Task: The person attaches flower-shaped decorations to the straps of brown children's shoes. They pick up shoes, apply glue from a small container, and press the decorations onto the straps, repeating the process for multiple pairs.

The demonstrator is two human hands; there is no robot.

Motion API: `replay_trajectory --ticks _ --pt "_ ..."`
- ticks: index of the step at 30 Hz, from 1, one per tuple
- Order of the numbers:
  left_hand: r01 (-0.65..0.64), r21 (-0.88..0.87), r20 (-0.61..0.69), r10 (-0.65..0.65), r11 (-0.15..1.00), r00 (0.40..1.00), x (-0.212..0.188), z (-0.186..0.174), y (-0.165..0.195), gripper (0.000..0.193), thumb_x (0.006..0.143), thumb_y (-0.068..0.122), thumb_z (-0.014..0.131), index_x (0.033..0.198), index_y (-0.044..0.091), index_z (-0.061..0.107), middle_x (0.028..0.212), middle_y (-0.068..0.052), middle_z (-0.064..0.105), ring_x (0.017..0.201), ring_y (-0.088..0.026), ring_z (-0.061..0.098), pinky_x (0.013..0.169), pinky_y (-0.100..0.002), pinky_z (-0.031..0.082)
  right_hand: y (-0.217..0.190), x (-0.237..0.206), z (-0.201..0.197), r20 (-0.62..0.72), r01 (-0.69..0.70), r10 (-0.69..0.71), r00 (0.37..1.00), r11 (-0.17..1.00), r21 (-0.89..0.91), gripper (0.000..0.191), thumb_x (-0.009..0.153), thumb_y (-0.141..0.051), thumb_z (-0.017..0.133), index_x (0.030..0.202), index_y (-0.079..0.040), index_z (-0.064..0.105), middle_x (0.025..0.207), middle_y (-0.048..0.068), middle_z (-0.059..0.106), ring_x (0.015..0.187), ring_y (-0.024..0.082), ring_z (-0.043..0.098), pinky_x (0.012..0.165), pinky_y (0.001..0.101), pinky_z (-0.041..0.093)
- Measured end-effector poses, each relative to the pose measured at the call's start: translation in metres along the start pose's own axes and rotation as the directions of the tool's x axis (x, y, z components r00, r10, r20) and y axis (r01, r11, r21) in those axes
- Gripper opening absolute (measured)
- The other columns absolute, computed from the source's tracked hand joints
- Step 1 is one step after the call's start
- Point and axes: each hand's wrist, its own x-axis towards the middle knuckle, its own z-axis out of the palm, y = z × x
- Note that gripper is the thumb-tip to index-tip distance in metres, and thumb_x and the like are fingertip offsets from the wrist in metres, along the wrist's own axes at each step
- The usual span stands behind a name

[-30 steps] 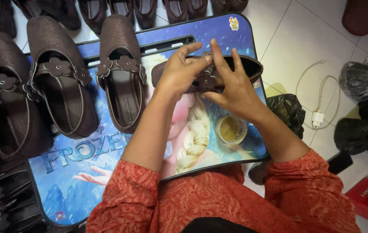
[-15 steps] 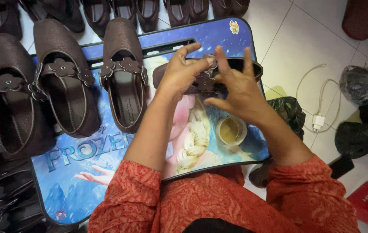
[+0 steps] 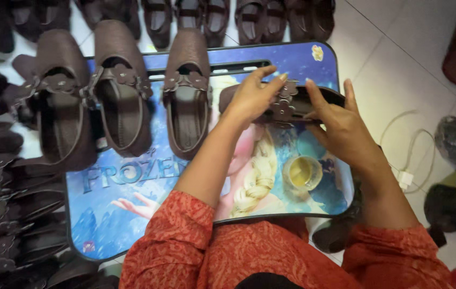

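Head view: a person sits over a blue printed lap surface (image 3: pixel 131 225) with brown shoes all around.
Shoe in hand: a dark brown shoe (image 3: pixel 313 101) lies sideways at the far right of the surface, held between both hands.
Left hand (image 3: pixel 252 99): fingers curled over the shoe's left end, thumb and fingertips pressing a brown flower trim (image 3: pixel 286 101) onto its strap.
Right hand (image 3: pixel 346 128): fingers spread along the shoe's right side, steadying it.
Cup (image 3: pixel 303 172): a small cup of yellowish liquid, likely glue, stands just near of the shoe, close under the right wrist.
Risk, spill: a dropped wrist could tip the cup.
Risk, trim: uneven pressure may set the flower crooked or let it slide.
Risk, edge: the shoe is close to the far right edge and could slip off.
Finished row: three shoes (image 3: pixel 188 101) rest to the left.
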Motion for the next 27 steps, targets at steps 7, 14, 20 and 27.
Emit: replay_trajectory --ticks 7,14,20,27 --pt "-0.008 0.227 0.196 -0.037 0.974 0.98 -0.035 -0.032 0.041 0.103 0.077 0.036 0.085 0.158 0.004 0.029 0.103 -0.01 0.078 0.085 -0.013 0.069 0.075 -0.028 0.057 -0.016 0.009 -0.019 0.044 -0.033 0.027 0.999 0.992 0.125 0.112 0.078 -0.008 0.082 0.165 -0.006 0.011 0.103 0.004 0.076 0.103 0.025 0.071 0.125 0.064 0.016" --pt "-0.137 0.42 0.187 0.063 0.897 0.98 -0.048 -0.033 0.053 0.101 0.072 0.013 0.084 0.158 0.006 0.031 0.099 -0.005 0.082 0.088 -0.013 0.077 0.083 -0.026 0.057 -0.032 0.025 -0.022 0.085 -0.297 0.305 0.949 0.766 0.571 0.123 0.081 -0.01 0.088 0.166 -0.011 -0.001 0.128 0.01 0.061 0.108 0.021 0.075 0.096 0.0397 0.058" --pt "-0.143 0.455 0.129 0.094 0.879 0.987 -0.053 -0.026 0.054 0.094 0.076 0.01 0.081 0.158 0.013 0.036 0.095 -0.003 0.082 0.085 -0.012 0.078 0.084 -0.027 0.058 -0.033 0.037 -0.005 0.097 -0.306 0.359 0.928 0.589 0.748 0.113 0.091 0.0 0.079 0.171 -0.016 0.001 0.099 0.007 0.077 0.091 0.01 0.073 0.082 0.0271 0.059" --pt "-0.139 0.446 0.087 0.111 0.884 0.99 -0.046 -0.03 0.044 0.098 0.076 0.011 0.082 0.16 0.018 0.03 0.091 -0.003 0.081 0.081 -0.014 0.077 0.079 -0.031 0.058 -0.03 0.047 0.002 0.057 -0.29 0.356 0.933 0.647 0.705 0.113 0.092 0.001 0.079 0.171 -0.016 0.0 0.089 0.007 0.075 0.081 0.008 0.067 0.075 0.0238 0.055"
